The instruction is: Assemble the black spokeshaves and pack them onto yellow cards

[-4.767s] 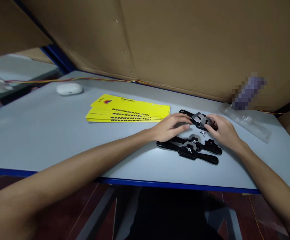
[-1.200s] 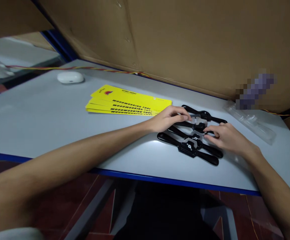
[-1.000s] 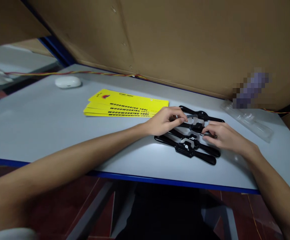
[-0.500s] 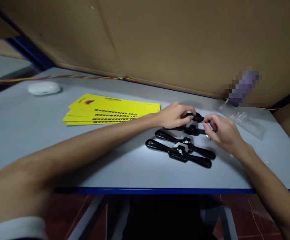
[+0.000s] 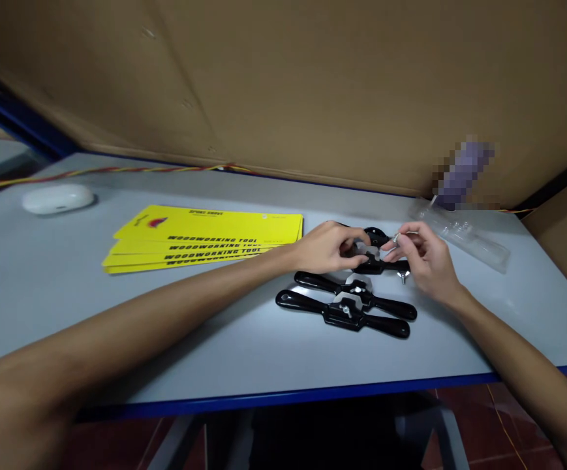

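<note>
My left hand (image 5: 329, 248) reaches over a black spokeshave (image 5: 374, 265), thumb and fingers closed about its middle near the pale blade. The hand hides its left handle. My right hand (image 5: 425, 258) pinches a small silver wing screw (image 5: 395, 239) between thumb and fingers, just above that tool. Another wing screw (image 5: 403, 277) rests by the tool's right handle. Behind lies a further black spokeshave (image 5: 375, 234), partly covered by my hands. Nearer to me are two spokeshaves with blades and wing screws fitted, one in the middle (image 5: 361, 292) and one in front (image 5: 344, 313).
Yellow printed cards (image 5: 205, 238) lie fanned left of the tools. A clear plastic blister pack (image 5: 474, 241) is at the back right, beside a blurred purple item (image 5: 464, 173). A white case (image 5: 58, 198) sits far left. Cardboard (image 5: 283, 85) walls the back; a twisted cable (image 5: 166, 170) runs along it.
My right hand has lifted slightly and turned, showing the small screw in its fingertips. My left thumb has come down onto the spokeshave's middle. The camera view has shifted a little.
</note>
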